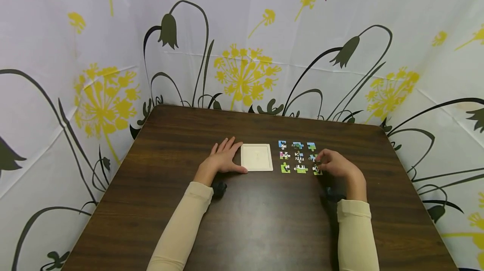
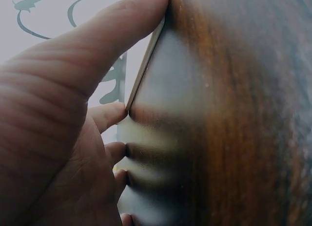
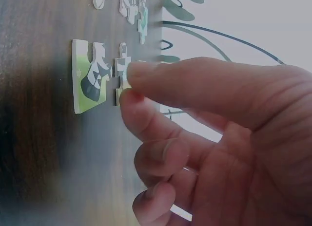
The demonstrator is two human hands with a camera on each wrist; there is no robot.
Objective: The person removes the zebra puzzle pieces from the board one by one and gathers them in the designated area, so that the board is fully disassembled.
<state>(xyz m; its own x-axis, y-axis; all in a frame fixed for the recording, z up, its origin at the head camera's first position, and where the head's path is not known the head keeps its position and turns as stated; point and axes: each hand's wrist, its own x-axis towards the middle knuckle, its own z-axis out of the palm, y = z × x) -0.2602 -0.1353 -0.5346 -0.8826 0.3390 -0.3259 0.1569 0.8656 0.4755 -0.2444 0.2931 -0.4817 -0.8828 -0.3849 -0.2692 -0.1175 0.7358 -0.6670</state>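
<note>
A square, cream-coloured puzzle tray (image 1: 257, 157) lies flat on the table. My left hand (image 1: 224, 158) holds it at its left side, thumb at the near corner and forefinger at the far corner, other fingers spread on the table. In the left wrist view the tray's thin edge (image 2: 145, 65) runs between thumb and forefinger. To the right lie several jigsaw pieces in rows. My right hand (image 1: 336, 164) pinches the right-hand jigsaw piece (image 1: 312, 158) of the middle row with thumb and forefinger; the fingertips partly cover it. Beside it is a green corner piece (image 3: 90, 77).
Other jigsaw pieces, such as a top-row piece (image 1: 297, 145) and a bottom-row piece (image 1: 301, 169), lie apart from one another. The dark wooden table (image 1: 264, 220) extends to a flower-patterned curtain (image 1: 242, 31) behind it.
</note>
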